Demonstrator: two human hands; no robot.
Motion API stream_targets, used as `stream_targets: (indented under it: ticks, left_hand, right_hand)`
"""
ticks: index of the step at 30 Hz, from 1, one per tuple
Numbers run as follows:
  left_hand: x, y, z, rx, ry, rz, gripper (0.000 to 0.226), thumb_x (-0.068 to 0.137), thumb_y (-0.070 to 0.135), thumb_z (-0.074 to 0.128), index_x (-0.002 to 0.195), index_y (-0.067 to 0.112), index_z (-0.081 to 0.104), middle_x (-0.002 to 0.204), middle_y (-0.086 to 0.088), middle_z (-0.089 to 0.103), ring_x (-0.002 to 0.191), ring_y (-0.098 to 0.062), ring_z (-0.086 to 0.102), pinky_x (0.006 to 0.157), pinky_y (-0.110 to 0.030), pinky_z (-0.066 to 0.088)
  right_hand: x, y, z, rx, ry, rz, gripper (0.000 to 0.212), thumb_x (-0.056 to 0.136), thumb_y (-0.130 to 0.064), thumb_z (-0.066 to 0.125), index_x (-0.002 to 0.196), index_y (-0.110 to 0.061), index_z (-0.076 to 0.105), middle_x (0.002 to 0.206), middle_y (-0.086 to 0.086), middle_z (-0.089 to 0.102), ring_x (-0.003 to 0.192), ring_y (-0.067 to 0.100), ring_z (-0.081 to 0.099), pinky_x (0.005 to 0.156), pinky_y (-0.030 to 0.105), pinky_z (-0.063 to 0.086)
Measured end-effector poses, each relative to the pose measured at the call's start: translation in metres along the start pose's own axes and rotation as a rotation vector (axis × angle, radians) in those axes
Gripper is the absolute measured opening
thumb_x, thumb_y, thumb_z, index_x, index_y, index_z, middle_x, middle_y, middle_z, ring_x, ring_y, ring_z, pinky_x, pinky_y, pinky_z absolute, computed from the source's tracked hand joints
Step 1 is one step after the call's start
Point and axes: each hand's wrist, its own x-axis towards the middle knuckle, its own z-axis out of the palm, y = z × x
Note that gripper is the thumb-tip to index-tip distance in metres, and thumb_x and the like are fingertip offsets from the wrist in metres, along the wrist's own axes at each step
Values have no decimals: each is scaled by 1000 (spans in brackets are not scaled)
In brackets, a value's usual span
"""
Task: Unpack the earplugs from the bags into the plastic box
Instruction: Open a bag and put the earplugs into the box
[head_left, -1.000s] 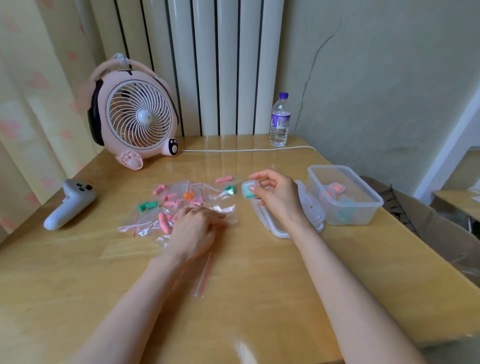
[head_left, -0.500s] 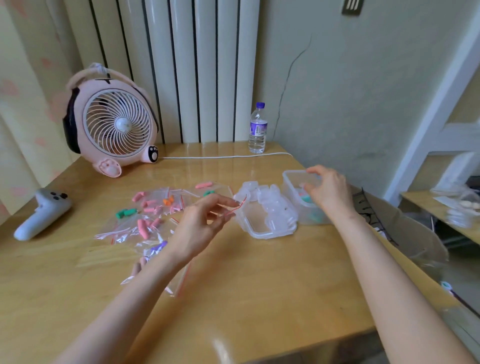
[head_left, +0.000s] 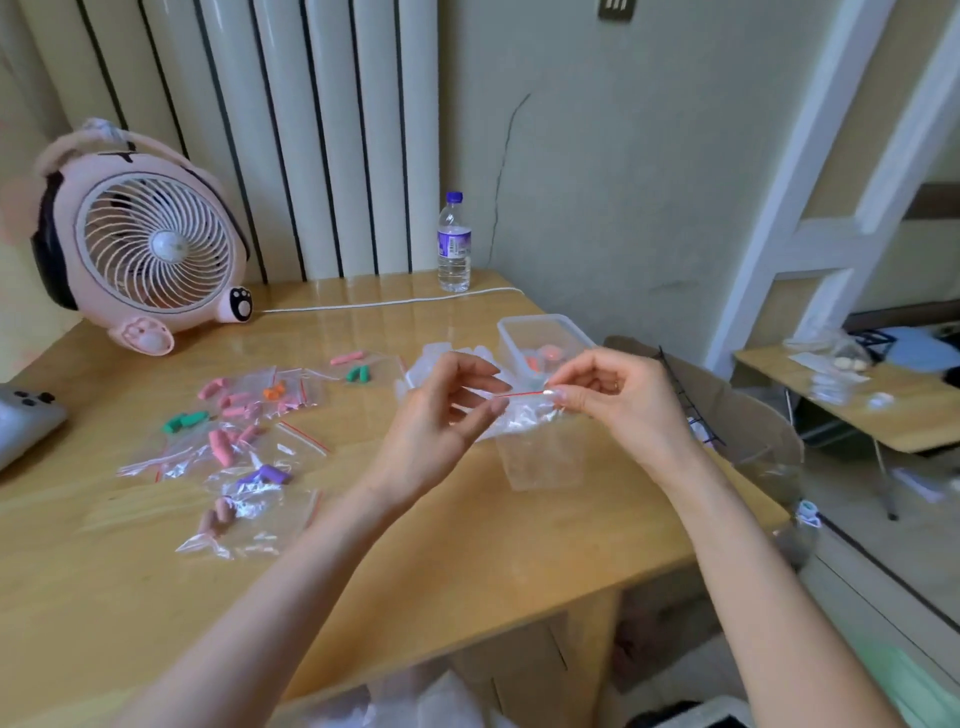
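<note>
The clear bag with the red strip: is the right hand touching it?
Touching. In the head view the right hand pinches the clear bag at its red strip.

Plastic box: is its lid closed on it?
No, the plastic box stands open, with orange earplugs visible inside.

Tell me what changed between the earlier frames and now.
The left hand lifted a small clear zip bag with a red seal strip off the wooden table. The right hand reached to the clear plastic box, then came back and pinched the bag's other end; both hands now hold it up before the box. The remaining earplug bags, pink fan and water bottle stayed put.
</note>
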Motion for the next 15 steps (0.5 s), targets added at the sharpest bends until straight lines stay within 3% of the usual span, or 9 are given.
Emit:
stream_targets:
  ticks: [3,7,12,15]
  left_hand:
    - [-1,8,27,-44,-7,-2,9,91,13,57,96,18,52,104,-7,67,83,-16,68,78,-30,53]
    - [-7,19,70,-82,-110,21,12,92,7,55,92,19,53,99,-6,69,77,-12,67,73,-24,53]
    - [-20,24,113,-76,-218,59,11,91,11,57,90,21,55,97,-1,69,78,-12,67,73,-31,53]
    - [-28,28,130,-61,-247,77,14,92,9,56,89,23,55,97,0,69,78,-11,67,73,-31,53]
  right_hand:
    - [-34,-3,-35,-17,107,45,16,77,5,71,77,-11,68,68,1,66,58,0,55,52,11,41]
    - [-93,2,-87,13,118,231,11,79,3,68,83,-7,68,68,6,64,47,7,48,40,15,33]
    - [-165,50,-136,-139,-26,584,15,81,7,64,90,-5,70,66,10,63,50,13,55,44,21,45]
    - [-202,106,-148,-281,14,805,24,83,15,56,89,-4,70,63,12,65,47,13,60,47,22,50]
